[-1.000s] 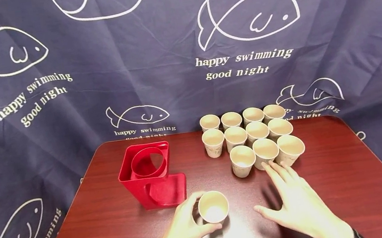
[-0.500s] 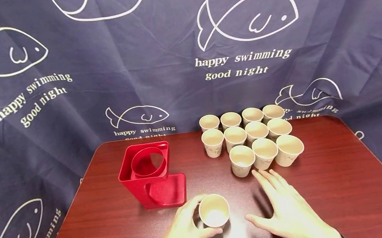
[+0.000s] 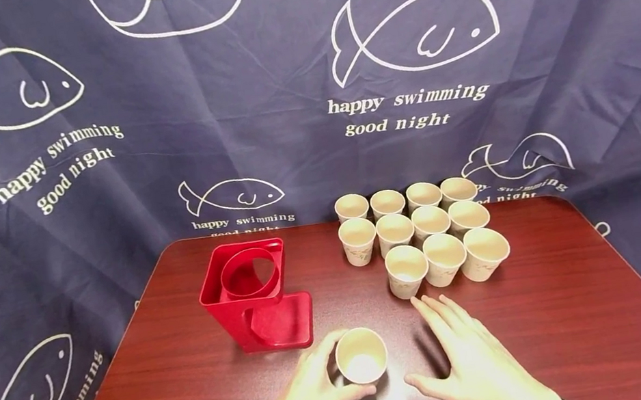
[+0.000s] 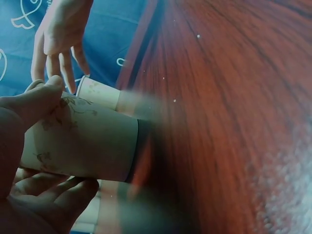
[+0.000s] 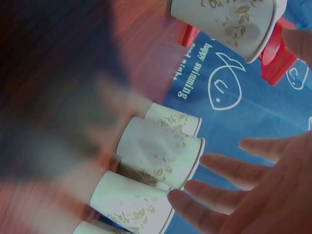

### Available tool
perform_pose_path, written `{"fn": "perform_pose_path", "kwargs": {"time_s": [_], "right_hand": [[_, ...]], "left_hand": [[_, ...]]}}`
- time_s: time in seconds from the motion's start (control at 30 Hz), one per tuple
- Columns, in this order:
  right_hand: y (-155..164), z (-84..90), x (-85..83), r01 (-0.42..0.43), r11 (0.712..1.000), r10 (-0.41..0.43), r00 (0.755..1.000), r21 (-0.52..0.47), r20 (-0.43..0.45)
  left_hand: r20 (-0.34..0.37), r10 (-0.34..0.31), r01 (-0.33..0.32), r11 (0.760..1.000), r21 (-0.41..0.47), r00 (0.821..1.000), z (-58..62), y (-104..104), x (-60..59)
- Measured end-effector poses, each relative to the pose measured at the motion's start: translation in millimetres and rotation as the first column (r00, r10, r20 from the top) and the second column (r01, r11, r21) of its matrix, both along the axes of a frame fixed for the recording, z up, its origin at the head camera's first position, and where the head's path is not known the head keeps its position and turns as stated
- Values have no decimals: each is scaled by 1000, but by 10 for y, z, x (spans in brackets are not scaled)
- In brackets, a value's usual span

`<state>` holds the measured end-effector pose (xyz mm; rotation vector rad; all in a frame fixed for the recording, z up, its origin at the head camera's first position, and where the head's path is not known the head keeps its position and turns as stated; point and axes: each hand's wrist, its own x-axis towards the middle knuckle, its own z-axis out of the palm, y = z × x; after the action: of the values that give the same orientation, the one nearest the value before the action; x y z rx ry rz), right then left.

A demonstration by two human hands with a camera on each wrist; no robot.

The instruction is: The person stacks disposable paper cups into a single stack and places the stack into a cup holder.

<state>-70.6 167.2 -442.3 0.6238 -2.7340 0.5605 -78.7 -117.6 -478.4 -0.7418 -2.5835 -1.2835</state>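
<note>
My left hand (image 3: pixel 306 389) grips a paper cup (image 3: pixel 362 359) around its side, thumb at the front and fingers behind. The cup is upright with its mouth up; in the left wrist view a brown floral print shows on the white cup (image 4: pixel 83 136). To its right my right hand (image 3: pixel 474 357) holds nothing, its fingers straight and spread and its thumb apart from the held cup. Its fingertips lie just in front of the nearest standing paper cup (image 3: pixel 407 273). In the right wrist view the right hand (image 5: pixel 263 195) has fingertips near the rims of standing cups (image 5: pixel 161 151).
Several more paper cups (image 3: pixel 431 221) stand upright in three rows at the back right. A red plastic stand (image 3: pixel 244 315) with a round ring in its top and a low base is at the left. A dark blue cloth (image 3: pixel 292 93) hangs behind the wooden table (image 3: pixel 155 384).
My right hand has drawn back from the front row of cups and moved left, toward the held cup. The left hand and its cup have shifted slightly toward me.
</note>
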Motion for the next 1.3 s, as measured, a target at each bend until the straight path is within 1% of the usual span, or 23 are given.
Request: {"fn": "perform_pose_path", "kwargs": {"time_s": [0.1,0.2,0.33,0.43,0.53,0.6,0.67,0.77,0.9,1.0,1.07,1.13,1.23,1.3], "right_hand": [[15,3,3,-3,1000,3,1000,0,7],[36,14,4,3,1000,-3,1000,1,9],[90,40,-9,14,1000,-14,1000,2,2],[153,61,-36,14,1000,-14,1000,1,-22],[248,84,-94,10,1000,-11,998,-7,-59],[330,108,-144,19,1000,-21,997,-23,-81],[420,146,-199,33,998,-38,994,-48,-98],[558,228,-257,75,993,-85,991,-93,-104],[715,352,-313,124,984,-138,985,-128,-103],[819,407,-360,147,979,-163,981,-144,-107],[885,412,-403,160,974,-178,979,-157,-104],[944,400,-454,179,969,-198,975,-171,-101],[1030,350,-547,203,961,-223,970,-185,-94],[1084,316,-593,232,954,-252,964,-190,-83]], "left_hand": [[1,24,-24,999,-25,1000,8,7,12],[22,54,-53,997,-48,998,22,16,26],[59,77,-73,996,-59,995,35,25,33],[75,82,-77,995,-63,994,32,31,26],[85,57,-54,998,-35,995,24,38,9],[89,24,-25,1000,1,996,15,42,-6],[108,-10,5,999,47,994,12,46,-19],[144,-47,33,995,98,989,9,47,-27],[202,-82,51,986,156,976,10,46,-23],[214,-95,57,983,176,972,8,46,-20],[210,-95,58,983,173,973,6,45,-22],[201,-94,60,984,167,975,2,42,-25],[208,-97,62,983,172,973,2,43,-28],[207,-84,53,987,153,975,7,51,-26]]}}
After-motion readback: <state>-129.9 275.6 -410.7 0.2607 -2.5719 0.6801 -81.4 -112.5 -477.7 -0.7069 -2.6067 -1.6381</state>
